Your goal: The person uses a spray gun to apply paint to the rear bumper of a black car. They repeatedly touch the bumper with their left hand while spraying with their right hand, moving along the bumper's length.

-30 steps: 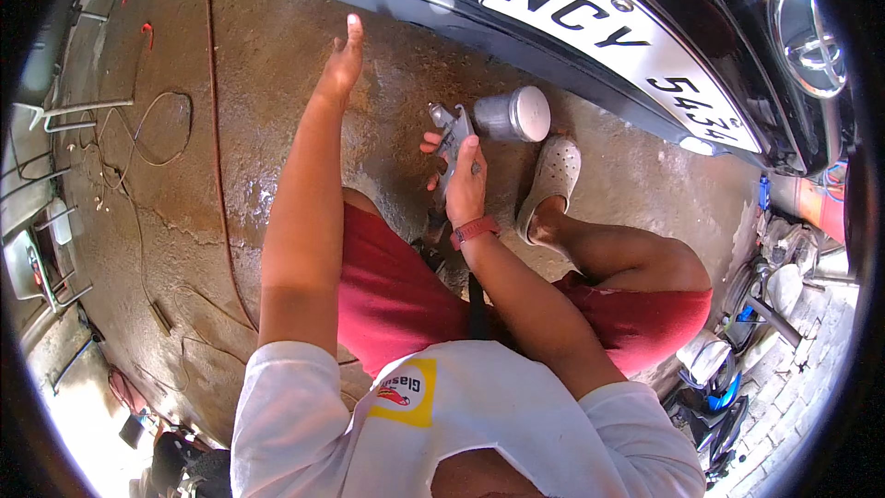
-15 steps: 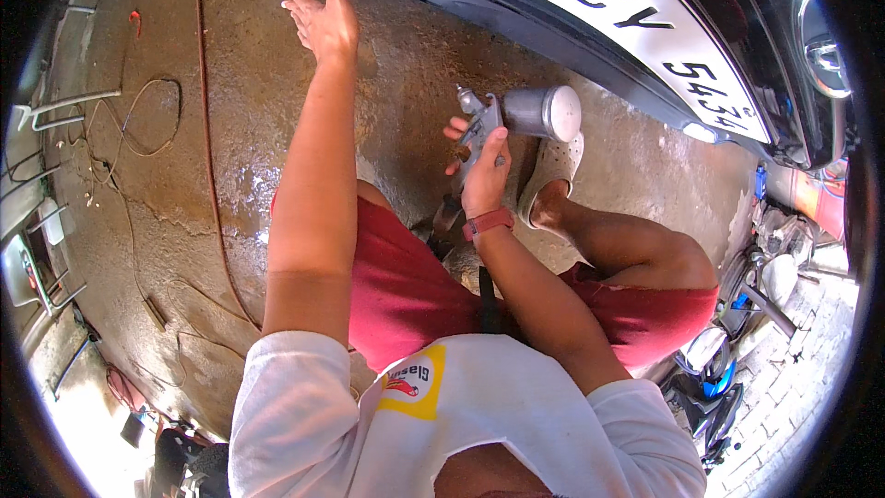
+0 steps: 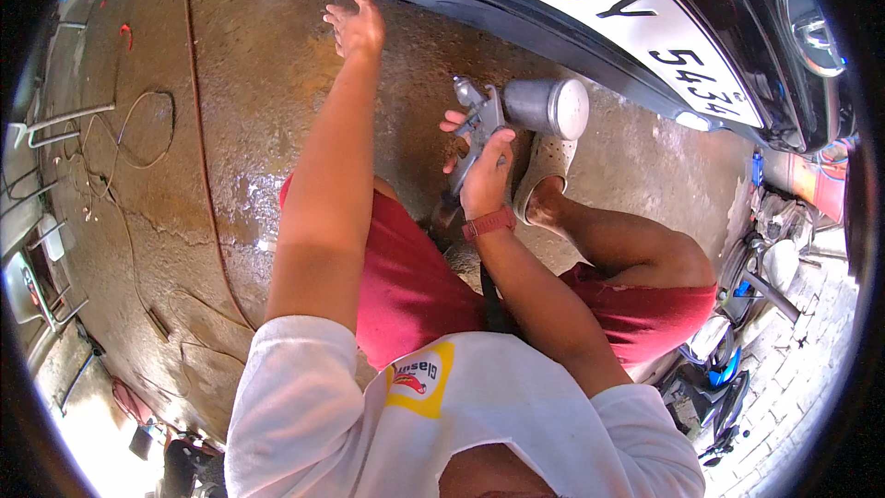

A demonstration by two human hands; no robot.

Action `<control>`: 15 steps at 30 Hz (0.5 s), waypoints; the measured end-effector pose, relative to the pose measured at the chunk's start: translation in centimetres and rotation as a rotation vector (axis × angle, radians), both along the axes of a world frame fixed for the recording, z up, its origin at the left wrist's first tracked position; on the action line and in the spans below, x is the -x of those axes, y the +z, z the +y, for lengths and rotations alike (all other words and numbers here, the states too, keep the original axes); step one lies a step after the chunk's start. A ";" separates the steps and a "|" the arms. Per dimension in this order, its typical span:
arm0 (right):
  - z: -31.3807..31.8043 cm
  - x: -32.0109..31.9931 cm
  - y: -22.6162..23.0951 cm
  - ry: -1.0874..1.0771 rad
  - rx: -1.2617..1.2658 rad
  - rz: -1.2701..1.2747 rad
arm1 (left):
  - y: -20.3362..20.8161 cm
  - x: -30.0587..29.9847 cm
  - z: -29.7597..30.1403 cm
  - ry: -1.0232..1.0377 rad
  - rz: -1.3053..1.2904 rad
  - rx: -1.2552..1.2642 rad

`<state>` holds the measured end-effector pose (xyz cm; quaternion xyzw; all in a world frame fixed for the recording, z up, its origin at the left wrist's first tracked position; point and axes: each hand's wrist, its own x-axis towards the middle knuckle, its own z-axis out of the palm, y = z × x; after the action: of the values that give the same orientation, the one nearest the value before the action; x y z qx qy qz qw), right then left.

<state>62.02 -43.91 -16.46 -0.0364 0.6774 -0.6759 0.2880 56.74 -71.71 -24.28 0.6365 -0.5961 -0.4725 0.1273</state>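
Left hand (image 3: pixel 355 23) raised higher, right hand (image 3: pixel 484 171) gripping one spray gun (image 3: pixel 516 111)

A grey spray gun (image 3: pixel 489 124) with a shiny metal cup is tilting sideways, its cup pointing right, just below the dark bumper (image 3: pixel 553 32).

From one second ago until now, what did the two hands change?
The left hand moved up and forward, open, close to the car's dark bumper. The right hand lifted the spray gun slightly toward the bumper. Its grip and the squatting posture stayed the same.
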 end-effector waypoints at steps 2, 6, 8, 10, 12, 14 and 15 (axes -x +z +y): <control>-0.5 0.4 0.6 0.009 0.070 -0.032 | -1.2 0.5 0.1 0.025 0.004 -0.026; -1.5 0.8 1.6 0.024 0.146 -0.035 | -2.8 1.1 0.4 -0.003 0.014 -0.095; -1.5 0.7 1.9 0.007 0.144 -0.045 | -2.7 1.2 1.4 -0.053 0.026 -0.115; -1.4 0.7 2.0 -0.001 0.156 -0.044 | -2.2 1.3 3.4 -0.214 -0.004 -0.061; -1.1 0.8 1.9 -0.008 0.162 -0.044 | -1.7 1.3 6.1 -0.406 -0.043 -0.005; -0.8 1.0 1.7 -0.007 0.164 -0.050 | -1.7 2.0 8.1 -0.592 -0.096 0.032; -0.7 1.1 1.6 -0.007 0.164 -0.053 | -2.0 2.5 8.8 -0.668 -0.131 0.027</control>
<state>60.91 -44.60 -14.84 -0.0398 0.6120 -0.7308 0.2995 54.23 -62.87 -26.25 0.4334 -0.7847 -0.4384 -0.0645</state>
